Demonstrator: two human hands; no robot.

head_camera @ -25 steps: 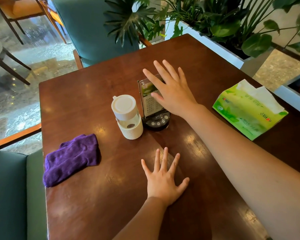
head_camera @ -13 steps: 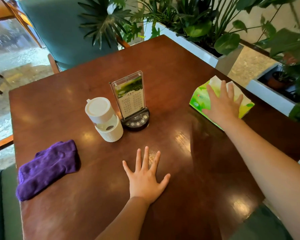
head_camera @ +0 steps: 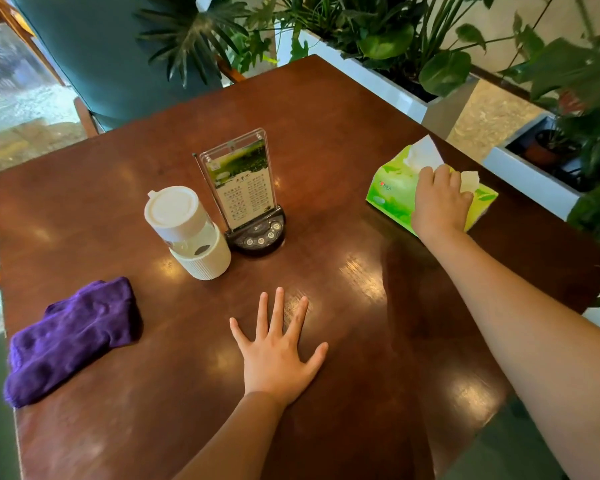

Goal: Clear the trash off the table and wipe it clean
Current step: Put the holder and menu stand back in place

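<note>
A café or restaurant seating area. A dark polished wooden table [head_camera: 326, 133] holds an upright acrylic menu stand [head_camera: 239, 178] set in a black call-button base [head_camera: 260, 233]. A teal upholstered chair [head_camera: 94, 60] faces it, and white planter boxes [head_camera: 388, 88] of leafy plants border the table.
</note>
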